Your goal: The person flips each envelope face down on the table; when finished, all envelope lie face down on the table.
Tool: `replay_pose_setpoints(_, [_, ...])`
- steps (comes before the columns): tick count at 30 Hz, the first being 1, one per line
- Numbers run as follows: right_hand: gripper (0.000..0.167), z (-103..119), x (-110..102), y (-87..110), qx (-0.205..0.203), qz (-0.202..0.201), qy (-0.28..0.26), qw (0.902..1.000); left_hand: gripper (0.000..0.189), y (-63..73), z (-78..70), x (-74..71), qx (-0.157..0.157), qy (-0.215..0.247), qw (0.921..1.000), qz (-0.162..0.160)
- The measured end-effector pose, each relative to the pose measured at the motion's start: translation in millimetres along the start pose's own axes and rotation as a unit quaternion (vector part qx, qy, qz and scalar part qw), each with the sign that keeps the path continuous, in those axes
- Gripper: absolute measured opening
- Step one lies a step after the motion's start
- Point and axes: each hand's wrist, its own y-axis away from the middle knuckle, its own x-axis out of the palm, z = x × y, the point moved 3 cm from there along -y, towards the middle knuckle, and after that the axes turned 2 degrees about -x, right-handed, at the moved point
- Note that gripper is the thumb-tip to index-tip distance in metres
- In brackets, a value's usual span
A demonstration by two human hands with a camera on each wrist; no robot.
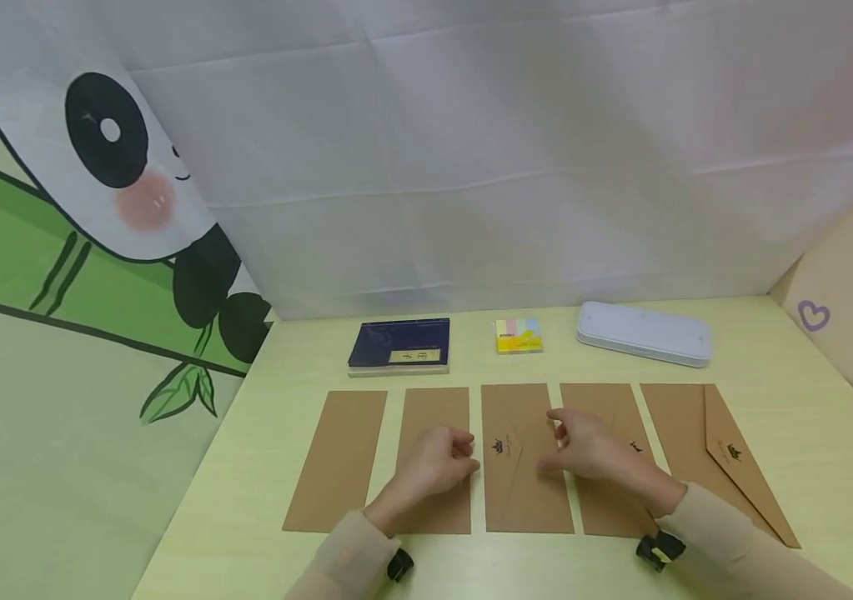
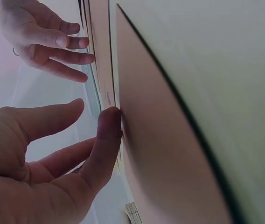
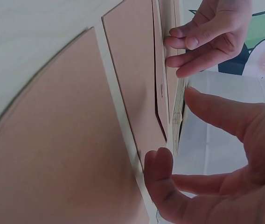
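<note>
Several brown paper envelopes lie in a row on the table. My left hand (image 1: 434, 462) is over the second envelope (image 1: 437, 408) from the left, its fingers loosely bent near that envelope's right edge. In the left wrist view a fingertip (image 2: 109, 123) comes right at the paper. My right hand (image 1: 594, 450) reaches across the fourth envelope (image 1: 606, 510), thumb and fingers spread at the right edge of the middle envelope (image 1: 524, 500). That middle one shows a pointed flap with a small black crown print. Between the fingers of either hand there is nothing.
At the left end lies a plain envelope (image 1: 336, 458); at the right end, one with a crown-printed flap (image 1: 684, 433). Behind the row are a dark blue book (image 1: 396, 337), a pack of sticky notes (image 1: 519, 336) and a pale case (image 1: 644, 333). A white cloth (image 1: 471, 167) hangs behind.
</note>
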Motion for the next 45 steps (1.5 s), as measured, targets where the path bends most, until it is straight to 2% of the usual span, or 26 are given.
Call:
replay_pose_setpoints(6, [0.086, -2, 2, 0.2, 0.002, 0.003, 0.003, 1.0, 0.031, -5.8, -1.2, 2.9, 0.003, -0.034, 0.9994, -0.002])
replay_pose_setpoints(9, [0.086, -3, 3, -0.2, 0.004, 0.002, 0.0, 1.0, 0.014, -8.4, -2.0, 3.8, -0.001, -0.052, 0.9986, 0.007])
replay_pose_setpoints(10, [0.087, -2, 4, -0.3, 0.007, 0.002, 0.0, 1.0, 0.014, -9.4, -2.6, 4.5, -0.002, -0.056, 0.9984, 0.012])
replay_pose_setpoints(14, [0.088, -2, 3, -1.7, 0.023, 0.0, 0.003, 0.9997, 0.032, -14.0, -4.4, 7.4, -0.01, -0.065, 0.9976, 0.023])
replay_pose_setpoints(20, [0.086, -4, 0, -4.3, 0.035, -0.002, 0.001, 0.9994, 0.031, -19.5, -6.5, 11.0, -0.028, -0.061, 0.9973, 0.029])
replay_pose_setpoints(25, [0.085, -5, -1, -6.2, 0.03, 0.001, -0.002, 0.9996, 0.017, -19.7, -6.7, 12.8, -0.032, -0.063, 0.9971, 0.027])
replay_pose_setpoints(29, [0.084, -5, -1, -6.9, 0.031, -0.001, 0.0, 0.9995, 0.041, -19.9, -8.0, 12.9, -0.027, -0.065, 0.9974, 0.017])
replay_pose_setpoints(45, [0.082, -4, 0, -7.1, 0.044, -0.001, 0.003, 0.999, 0.045, -21.0, -7.1, 14.0, -0.029, -0.067, 0.9973, 0.011])
